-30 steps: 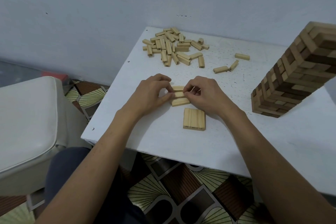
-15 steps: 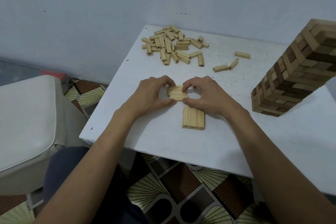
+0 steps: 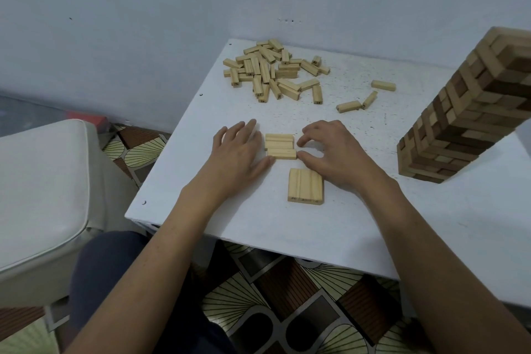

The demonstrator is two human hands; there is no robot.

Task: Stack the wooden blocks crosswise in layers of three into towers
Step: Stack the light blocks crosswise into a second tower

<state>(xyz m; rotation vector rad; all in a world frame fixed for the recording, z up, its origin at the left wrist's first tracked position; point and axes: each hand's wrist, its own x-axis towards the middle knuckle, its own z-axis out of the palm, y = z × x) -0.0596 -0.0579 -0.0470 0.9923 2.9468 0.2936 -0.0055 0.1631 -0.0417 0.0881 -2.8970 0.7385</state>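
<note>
A row of three pale wooden blocks [image 3: 280,145] lies side by side on the white table [image 3: 258,218]. My left hand [image 3: 240,152] lies flat with straight fingers against the row's left ends. My right hand [image 3: 336,151] touches the right ends with the tips of its forefinger and thumb, the other fingers loosely bent. Just in front lies a second three-block layer [image 3: 306,185], turned crosswise to the first row. A pile of loose blocks [image 3: 273,69] sits at the far left corner of the table.
A tall tower of light and dark blocks [image 3: 465,112] stands at the right of the table. Three stray blocks [image 3: 383,85] lie between it and the pile. A white cushioned seat [image 3: 43,181] is beside the table's left edge. A wall runs behind.
Both hands held and squeezed the three blocks together; now the fingers have spread and the row lies flat and aligned on the table between them.
</note>
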